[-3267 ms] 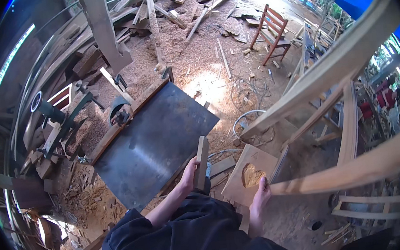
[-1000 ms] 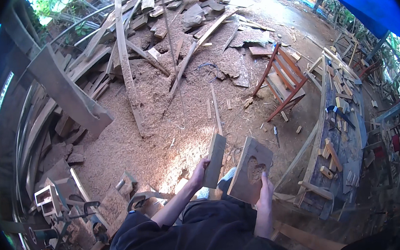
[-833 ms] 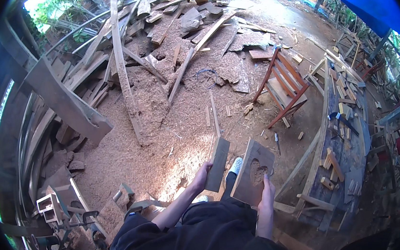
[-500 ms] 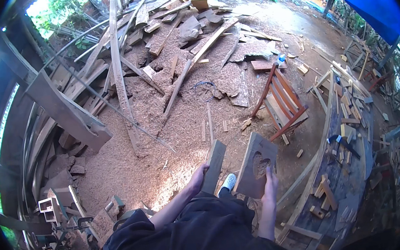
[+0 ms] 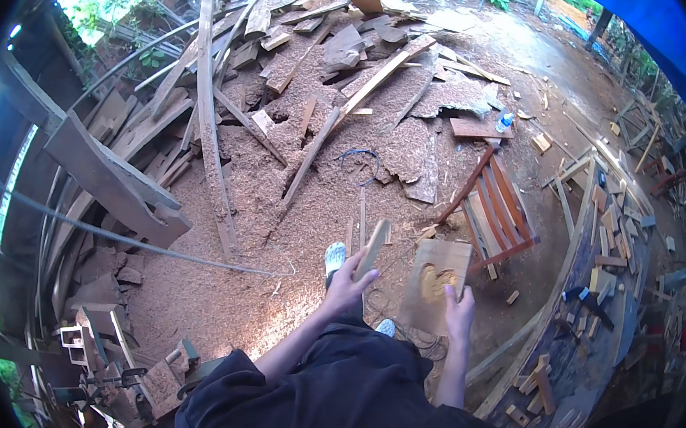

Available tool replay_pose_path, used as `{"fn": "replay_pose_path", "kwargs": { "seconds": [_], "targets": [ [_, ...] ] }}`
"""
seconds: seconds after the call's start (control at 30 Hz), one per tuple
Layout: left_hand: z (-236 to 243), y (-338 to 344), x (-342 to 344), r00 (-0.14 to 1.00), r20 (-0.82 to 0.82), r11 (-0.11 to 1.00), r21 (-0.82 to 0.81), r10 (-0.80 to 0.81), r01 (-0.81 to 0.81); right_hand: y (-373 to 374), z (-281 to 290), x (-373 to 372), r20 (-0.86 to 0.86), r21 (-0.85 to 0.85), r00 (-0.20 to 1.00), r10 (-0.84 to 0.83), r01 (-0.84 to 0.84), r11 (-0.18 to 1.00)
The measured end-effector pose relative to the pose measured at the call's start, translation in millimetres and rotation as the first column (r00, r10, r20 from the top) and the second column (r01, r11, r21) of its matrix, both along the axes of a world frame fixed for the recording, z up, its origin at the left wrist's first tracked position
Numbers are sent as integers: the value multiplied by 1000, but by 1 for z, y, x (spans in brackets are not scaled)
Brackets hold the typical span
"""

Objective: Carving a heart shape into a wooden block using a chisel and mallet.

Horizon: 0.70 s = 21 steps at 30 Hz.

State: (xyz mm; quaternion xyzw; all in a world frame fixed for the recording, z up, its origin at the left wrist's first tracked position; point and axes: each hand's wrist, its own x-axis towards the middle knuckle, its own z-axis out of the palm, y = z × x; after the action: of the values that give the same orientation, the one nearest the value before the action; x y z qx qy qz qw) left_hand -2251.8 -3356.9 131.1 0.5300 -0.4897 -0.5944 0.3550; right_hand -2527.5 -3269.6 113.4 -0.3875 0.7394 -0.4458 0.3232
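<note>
My left hand (image 5: 348, 288) grips a small wooden board (image 5: 373, 244), seen nearly edge-on, with the thumb along its near end. My right hand (image 5: 458, 312) holds a flat, pale brown board (image 5: 416, 303) by its right side. That board has a rounded hollow carved in its face, and my thumb lies at the hollow's edge. The two boards are apart, in front of my dark clothing. Below them, my white-soled shoes (image 5: 335, 258) show on the sawdust-covered ground.
A slatted wooden chair (image 5: 498, 211) stands ahead right, with a plastic bottle (image 5: 504, 122) beyond it. A long workbench (image 5: 573, 307) with offcuts runs along the right. A heap of planks (image 5: 280, 71) lies ahead, a hanging beam (image 5: 99, 167) at left, machinery (image 5: 127, 375) lower left, a blue tarp upper right.
The metal table from the earliest frame has left view as I moved toward the chair and bench. My left hand has shifted inward, its board now edge-on; both boards stay held.
</note>
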Motion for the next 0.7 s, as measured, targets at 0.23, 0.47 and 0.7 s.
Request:
{"fn": "replay_pose_path", "kwargs": {
  "seconds": [0.23, 0.47, 0.7],
  "targets": [
    [6, -145, -13, 632, 771, 473, -529, -79, 705, -148, -62, 40, 206, -31, 965, 164, -161, 986],
    [3, -310, 10, 657, 744, 344, -589, -124, 731, -315, -90, 75, 441, -77, 894, 77, -48, 996],
    [10, -457, 46, 679, 713, 459, -552, -173, 697, -482, -17, 117, 470, 2, 882, 16, -19, 1000]
  ]
}}
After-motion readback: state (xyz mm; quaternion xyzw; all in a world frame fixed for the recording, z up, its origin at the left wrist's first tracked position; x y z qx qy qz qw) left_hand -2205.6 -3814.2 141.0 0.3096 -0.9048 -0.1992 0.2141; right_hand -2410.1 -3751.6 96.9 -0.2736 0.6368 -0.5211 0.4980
